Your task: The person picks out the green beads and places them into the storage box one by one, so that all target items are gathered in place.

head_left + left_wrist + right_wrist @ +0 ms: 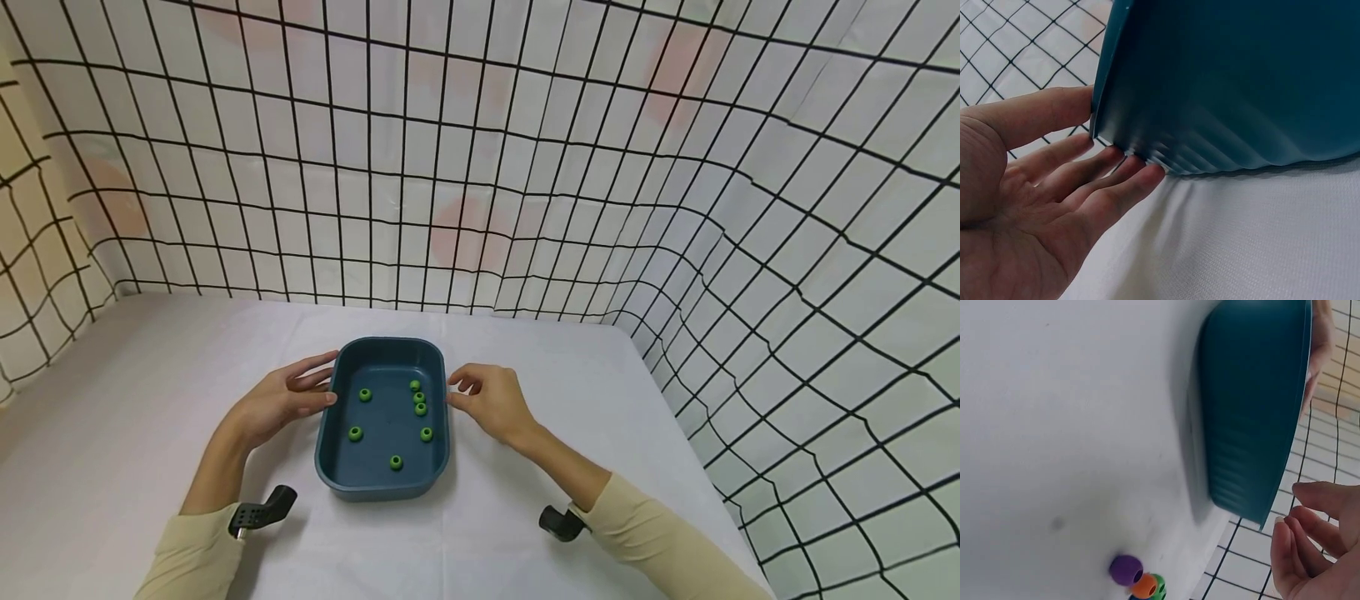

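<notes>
A dark teal plastic tray (384, 490) with rounded corners stands on the white cloth, with several small green beads (396, 462) spread over its floor. My left hand (272, 403) is at the tray's left side. In the left wrist view its thumb meets the rim and the extended fingers (1110, 194) touch the outer wall below. My right hand (491, 400) is beside the right rim, fingers loosely bent. The right wrist view shows nothing between its thumb and fingertips (1282, 528), and a gap between them and the tray wall.
A purple bead (1126, 570), an orange bead (1144, 586) and a green bead (1159, 587) lie close together on the cloth in the right wrist view. Black wire mesh (390, 200) surrounds the table's back and sides. Black wrist cameras (262, 510) sit by both cuffs.
</notes>
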### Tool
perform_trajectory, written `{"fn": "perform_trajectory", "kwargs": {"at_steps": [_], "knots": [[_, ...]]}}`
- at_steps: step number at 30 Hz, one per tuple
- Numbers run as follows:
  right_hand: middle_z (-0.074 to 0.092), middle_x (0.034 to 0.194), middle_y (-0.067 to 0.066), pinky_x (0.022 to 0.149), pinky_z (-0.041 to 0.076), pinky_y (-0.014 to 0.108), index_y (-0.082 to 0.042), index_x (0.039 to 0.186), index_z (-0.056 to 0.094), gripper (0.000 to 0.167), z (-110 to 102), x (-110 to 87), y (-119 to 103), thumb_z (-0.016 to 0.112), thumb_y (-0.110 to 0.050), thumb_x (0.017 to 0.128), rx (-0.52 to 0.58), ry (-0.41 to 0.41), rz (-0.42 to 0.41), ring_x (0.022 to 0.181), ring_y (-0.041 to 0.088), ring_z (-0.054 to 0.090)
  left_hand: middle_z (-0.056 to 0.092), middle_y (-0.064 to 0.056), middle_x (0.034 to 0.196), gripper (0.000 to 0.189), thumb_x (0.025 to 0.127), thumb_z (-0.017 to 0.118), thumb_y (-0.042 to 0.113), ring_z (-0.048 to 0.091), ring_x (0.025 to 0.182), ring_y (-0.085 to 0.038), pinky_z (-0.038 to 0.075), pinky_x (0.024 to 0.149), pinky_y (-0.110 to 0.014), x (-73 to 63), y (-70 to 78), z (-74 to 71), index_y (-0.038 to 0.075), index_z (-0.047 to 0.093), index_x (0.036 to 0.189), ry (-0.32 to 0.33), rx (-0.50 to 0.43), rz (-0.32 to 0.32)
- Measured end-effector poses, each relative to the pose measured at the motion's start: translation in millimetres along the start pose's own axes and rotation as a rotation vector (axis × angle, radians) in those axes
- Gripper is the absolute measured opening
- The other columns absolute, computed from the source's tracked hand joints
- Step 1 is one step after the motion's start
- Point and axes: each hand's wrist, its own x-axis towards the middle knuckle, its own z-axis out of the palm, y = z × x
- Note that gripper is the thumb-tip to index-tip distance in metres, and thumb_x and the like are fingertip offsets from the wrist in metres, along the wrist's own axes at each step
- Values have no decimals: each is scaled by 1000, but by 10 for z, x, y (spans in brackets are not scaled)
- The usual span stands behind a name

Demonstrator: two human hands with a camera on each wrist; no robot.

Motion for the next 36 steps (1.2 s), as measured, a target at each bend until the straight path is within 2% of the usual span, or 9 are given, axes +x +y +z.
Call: {"fn": "perform_trajectory", "kwargs": {"at_steps": [10, 15, 18, 22, 27, 36], "knots": [[76, 90, 14, 62, 53, 29, -8, 99, 78, 16, -106, -37, 209, 80, -9, 83, -59, 31, 72, 74, 18, 65, 33, -21, 162, 82, 93, 73, 17, 35, 148, -42, 44, 111, -52, -3, 10, 3, 14, 28, 162, 2, -5, -2], [75, 93, 16, 67, 57, 33, -6, 101, 78, 18, -148, -46, 340, 79, -7, 83, -57, 33, 129, 62, 12, 65, 33, -21, 162, 82, 93, 73, 17, 35, 149, -42, 45, 111, -51, -1, 16, 8, 14, 28, 162, 0, -7, -6], [75, 94, 18, 68, 59, 34, -3, 102, 77, 19, -161, -55, 410, 79, -7, 83, -47, 39, 143, 64, 17, 69, 33, -22, 162, 82, 93, 73, 17, 35, 148, -42, 45, 111, -51, -3, 13, 8, 15, 28, 161, 5, -8, -7], [76, 90, 14, 63, 57, 30, -2, 100, 77, 19, -154, -53, 504, 78, -6, 82, -71, 59, 139, 75, 22, 71, 33, -22, 161, 82, 93, 74, 17, 36, 148, -43, 45, 111, -51, -5, 14, 9, 15, 28, 161, 9, -9, -7], [75, 86, 11, 61, 55, 29, 0, 99, 77, 19, -146, -65, 563, 78, -3, 81, -85, 65, 151, 71, 20, 68, 33, -22, 162, 82, 93, 73, 17, 35, 148, -43, 44, 111, -52, -10, 26, 9, 14, 28, 161, 10, -4, -8], [74, 90, 13, 67, 53, 30, -1, 101, 77, 19, -95, -88, 644, 78, -3, 81, -85, 48, 234, 72, 18, 64, 33, -21, 162, 83, 92, 74, 17, 35, 148, -43, 44, 111, -52, -3, 12, 7, 14, 28, 161, 14, -11, -8]]}}
